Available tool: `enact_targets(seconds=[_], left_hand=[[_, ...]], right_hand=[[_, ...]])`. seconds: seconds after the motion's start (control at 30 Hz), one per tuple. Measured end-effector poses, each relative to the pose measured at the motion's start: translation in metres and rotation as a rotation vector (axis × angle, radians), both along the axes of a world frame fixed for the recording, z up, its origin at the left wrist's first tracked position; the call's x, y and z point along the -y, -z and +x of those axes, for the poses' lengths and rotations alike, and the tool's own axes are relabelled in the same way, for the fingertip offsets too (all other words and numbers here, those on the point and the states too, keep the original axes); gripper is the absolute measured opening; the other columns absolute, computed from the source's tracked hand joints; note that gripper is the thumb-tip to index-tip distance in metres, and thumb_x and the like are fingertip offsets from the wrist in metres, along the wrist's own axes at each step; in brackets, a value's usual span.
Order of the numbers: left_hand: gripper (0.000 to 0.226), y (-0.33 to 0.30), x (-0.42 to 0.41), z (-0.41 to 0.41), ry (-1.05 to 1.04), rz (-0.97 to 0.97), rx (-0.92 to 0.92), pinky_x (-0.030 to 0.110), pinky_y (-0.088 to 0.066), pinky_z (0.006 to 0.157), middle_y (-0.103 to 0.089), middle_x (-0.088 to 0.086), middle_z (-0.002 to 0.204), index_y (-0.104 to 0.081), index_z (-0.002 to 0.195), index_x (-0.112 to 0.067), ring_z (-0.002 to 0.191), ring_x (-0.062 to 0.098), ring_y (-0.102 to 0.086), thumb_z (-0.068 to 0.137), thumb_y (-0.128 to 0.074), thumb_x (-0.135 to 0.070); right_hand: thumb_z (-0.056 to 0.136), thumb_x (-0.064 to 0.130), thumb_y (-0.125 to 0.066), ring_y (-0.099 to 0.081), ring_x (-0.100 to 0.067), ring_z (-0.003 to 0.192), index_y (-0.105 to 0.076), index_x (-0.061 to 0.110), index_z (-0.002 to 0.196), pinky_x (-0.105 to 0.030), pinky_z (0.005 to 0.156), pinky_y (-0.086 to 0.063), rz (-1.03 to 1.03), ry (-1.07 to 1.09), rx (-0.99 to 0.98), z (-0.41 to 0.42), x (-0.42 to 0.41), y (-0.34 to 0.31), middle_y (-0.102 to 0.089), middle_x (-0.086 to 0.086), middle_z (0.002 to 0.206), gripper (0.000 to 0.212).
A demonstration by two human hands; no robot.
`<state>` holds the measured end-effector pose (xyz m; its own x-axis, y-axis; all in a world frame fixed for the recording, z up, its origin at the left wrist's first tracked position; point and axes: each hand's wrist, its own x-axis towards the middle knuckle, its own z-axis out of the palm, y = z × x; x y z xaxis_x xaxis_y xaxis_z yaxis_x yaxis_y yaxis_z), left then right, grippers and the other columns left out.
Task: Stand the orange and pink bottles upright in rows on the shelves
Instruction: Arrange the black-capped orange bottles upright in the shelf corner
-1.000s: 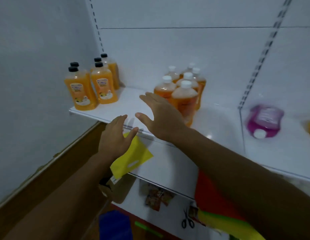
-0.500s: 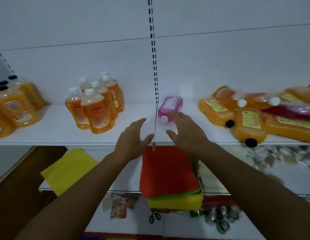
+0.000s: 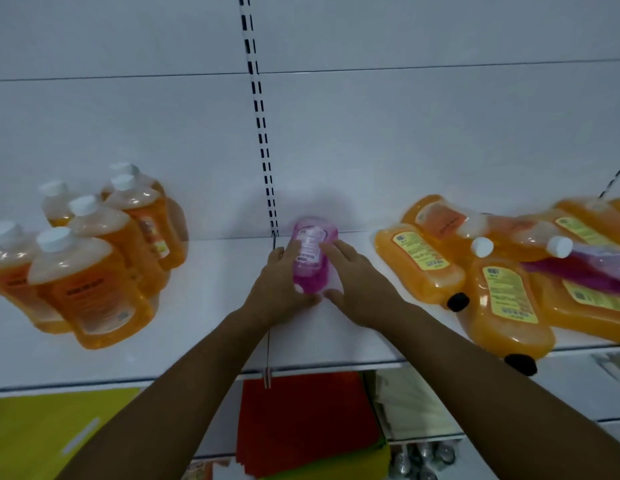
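A small pink bottle (image 3: 312, 261) lies on its side in the middle of the white shelf (image 3: 197, 344), its label facing up. My left hand (image 3: 279, 292) grips its near end, fingers along the left side and the thumb curled under it, hiding the cap. My right hand (image 3: 358, 284) touches the bottle's right side with straight fingers. Several orange bottles with white caps (image 3: 93, 271) stand upright in a cluster at the left. At the right, several orange bottles (image 3: 506, 299) lie in a heap with another pink bottle (image 3: 599, 268) across them.
A slotted upright rail (image 3: 263, 140) runs down the back wall just left of the pink bottle. On the shelf below lie a red stack of sheets (image 3: 301, 420) over green ones, and a yellow sheet (image 3: 41, 434) at the left. One orange bottle's black cap (image 3: 519, 363) overhangs the shelf edge.
The view has swung right from the left corner to the middle bay. Both hands have reached forward from the shelf edge and closed in on the pink bottle.
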<state>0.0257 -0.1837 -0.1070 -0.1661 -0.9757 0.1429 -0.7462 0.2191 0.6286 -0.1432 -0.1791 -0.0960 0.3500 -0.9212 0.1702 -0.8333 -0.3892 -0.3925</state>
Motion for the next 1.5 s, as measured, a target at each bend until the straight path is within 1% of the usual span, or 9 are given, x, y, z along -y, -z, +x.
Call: enact_targets(seconds=[0.13, 0.27, 0.4, 0.57, 0.73, 0.9, 1.0, 1.13, 1.5], left_hand=[[0.087, -0.006, 0.013, 0.003, 0.011, -0.062, -0.020, 0.018, -0.035, 0.093, -0.054, 0.006, 0.132, -0.039, 0.144, -0.009, 0.118, 0.020, -0.052, 0.071, -0.085, -0.026], [0.067, -0.036, 0.019, 0.006, -0.056, 0.053, -0.354, 0.019, -0.051, 0.084, -0.064, -0.008, 0.107, -0.057, 0.130, -0.011, 0.098, 0.014, -0.063, 0.068, -0.085, -0.013], [0.047, -0.067, 0.017, 0.003, -0.011, 0.188, -0.629, 0.040, -0.058, 0.086, -0.066, 0.008, 0.112, -0.064, 0.118, -0.011, 0.103, 0.030, -0.064, 0.073, -0.078, -0.016], [0.049, -0.105, 0.003, -0.033, -0.102, 0.151, -0.839, 0.034, -0.058, 0.070, -0.070, 0.014, 0.099, -0.066, 0.106, -0.010, 0.088, 0.034, -0.067, 0.072, -0.073, -0.043], [0.060, -0.134, -0.017, -0.108, -0.016, -0.004, -0.750, 0.024, -0.046, 0.059, -0.073, 0.002, 0.089, -0.066, 0.106, -0.021, 0.072, 0.019, -0.064, 0.069, -0.063, -0.068], [0.055, -0.146, -0.033, -0.218, 0.118, -0.098, -0.648, 0.019, -0.048, 0.056, -0.072, -0.003, 0.085, -0.062, 0.108, -0.017, 0.070, 0.010, -0.067, 0.067, -0.082, -0.047], [0.043, -0.146, -0.044, -0.298, 0.175, -0.091, -0.740, 0.017, -0.051, 0.056, -0.071, -0.002, 0.086, -0.063, 0.105, -0.016, 0.069, 0.006, -0.069, 0.072, -0.070, -0.043], [0.040, -0.148, -0.048, -0.400, 0.282, -0.068, -0.733, 0.017, -0.051, 0.054, -0.070, -0.003, 0.081, -0.063, 0.103, -0.012, 0.063, 0.004, -0.067, 0.076, -0.071, -0.041], [0.047, -0.129, -0.038, -0.625, 0.663, 0.101, -0.565, 0.017, -0.052, 0.058, -0.072, 0.005, 0.096, -0.059, 0.111, -0.011, 0.076, 0.012, -0.072, 0.074, -0.081, -0.028]], right_hand=[[0.086, 0.022, -0.069, -0.027, -0.032, 0.141, -0.014, 0.024, 0.153, -0.045, 0.110, -0.035, 0.026, -0.032, -0.025, 0.004, 0.020, 0.005, -0.013, -0.006, 0.161, 0.087], [0.082, 0.015, -0.072, -0.026, -0.034, 0.141, -0.016, 0.024, 0.153, -0.047, 0.109, -0.037, -0.083, -0.040, 0.061, 0.008, 0.033, -0.007, -0.016, -0.006, 0.160, 0.090], [0.083, 0.023, -0.073, -0.022, -0.031, 0.143, -0.020, 0.018, 0.152, -0.045, 0.114, -0.029, -0.188, -0.009, 0.098, -0.007, 0.042, -0.035, -0.026, -0.009, 0.156, 0.087], [0.076, 0.044, -0.076, -0.051, -0.027, 0.106, -0.049, 0.016, 0.125, -0.041, 0.085, -0.048, -0.276, 0.058, 0.221, -0.048, 0.033, -0.070, -0.058, -0.007, 0.117, 0.063], [0.073, 0.044, -0.076, -0.054, -0.028, 0.091, -0.055, 0.017, 0.120, -0.035, 0.075, -0.044, -0.392, 0.049, 0.348, -0.123, 0.010, -0.097, -0.060, -0.008, 0.101, 0.058], [0.078, 0.041, -0.075, -0.057, -0.024, 0.096, -0.051, 0.017, 0.132, -0.033, 0.082, -0.048, -0.423, 0.138, 0.405, -0.238, -0.032, -0.108, -0.061, -0.009, 0.108, 0.064], [0.076, 0.036, -0.079, -0.053, -0.018, 0.104, -0.043, 0.011, 0.137, -0.023, 0.084, -0.039, -0.357, 0.275, 0.434, -0.312, -0.062, -0.106, -0.054, -0.009, 0.119, 0.076], [0.069, 0.027, -0.085, -0.042, -0.009, 0.093, -0.048, 0.011, 0.124, -0.022, 0.075, -0.036, -0.350, 0.418, 0.383, -0.405, -0.098, -0.094, -0.052, -0.007, 0.113, 0.069], [0.072, 0.030, -0.083, -0.055, -0.011, 0.092, -0.048, 0.020, 0.122, -0.018, 0.070, -0.044, -0.292, 0.852, 0.476, -0.590, -0.147, -0.049, -0.057, 0.001, 0.110, 0.063]])
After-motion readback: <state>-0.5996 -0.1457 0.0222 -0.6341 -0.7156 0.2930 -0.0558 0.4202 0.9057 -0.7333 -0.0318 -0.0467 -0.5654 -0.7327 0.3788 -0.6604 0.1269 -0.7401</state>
